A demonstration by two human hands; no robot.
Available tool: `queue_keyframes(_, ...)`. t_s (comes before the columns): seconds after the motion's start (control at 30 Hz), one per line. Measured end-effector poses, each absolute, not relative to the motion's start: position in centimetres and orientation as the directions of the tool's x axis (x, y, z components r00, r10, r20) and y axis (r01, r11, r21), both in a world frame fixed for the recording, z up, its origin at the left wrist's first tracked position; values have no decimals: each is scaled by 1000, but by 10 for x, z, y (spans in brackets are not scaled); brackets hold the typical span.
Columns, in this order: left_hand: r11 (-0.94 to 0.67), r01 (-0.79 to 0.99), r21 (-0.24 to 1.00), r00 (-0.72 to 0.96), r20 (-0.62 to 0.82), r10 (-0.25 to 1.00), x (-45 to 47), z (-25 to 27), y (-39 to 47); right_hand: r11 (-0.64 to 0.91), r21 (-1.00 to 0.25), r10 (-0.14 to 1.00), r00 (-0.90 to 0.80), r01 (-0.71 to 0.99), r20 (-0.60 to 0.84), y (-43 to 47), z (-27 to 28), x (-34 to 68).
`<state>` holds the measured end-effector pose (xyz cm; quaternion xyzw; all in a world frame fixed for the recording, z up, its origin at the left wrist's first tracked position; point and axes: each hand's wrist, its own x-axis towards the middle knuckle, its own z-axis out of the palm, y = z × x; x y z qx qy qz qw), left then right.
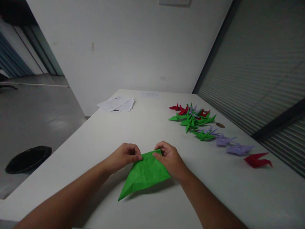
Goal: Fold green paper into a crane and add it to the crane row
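Note:
A creased sheet of green paper (146, 173) is held up between both hands, just over the white table, its lower left corner pointing toward me. My left hand (126, 156) pinches its upper left edge between thumb and fingers. At the upper right corner my right hand (170, 159) grips the paper, thumb on the near face and fingers behind. The fingertips behind the sheet are partly hidden. A shadow lies on the table under the paper's lower edge.
Folded green paper cranes (190, 122) lie heaped with red and purple ones at the right. Purple cranes (239, 149) and a red crane (256, 160) continue nearer me. Printed sheets (116, 103) rest at the far left; a black bin (28, 159) stands beside the table (95, 136).

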<state>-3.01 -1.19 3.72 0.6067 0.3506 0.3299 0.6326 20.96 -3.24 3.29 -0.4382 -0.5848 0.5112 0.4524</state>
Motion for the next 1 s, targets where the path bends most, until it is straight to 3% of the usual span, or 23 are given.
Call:
queue_keyframes(0.33,-8,-71,997,461,40,886,-25,33,-13,41,-999,981,-189,32,34,-31,29,210)
queue_keyframes(0.63,11,-16,1000,561,0,828,-22,16,-11,7,-996,975,-221,88,-13,-29,22,207)
queue_keyframes(1.0,-87,99,991,462,32,886,-18,15,-10,-49,-998,986,-160,50,-56,-24,15,209)
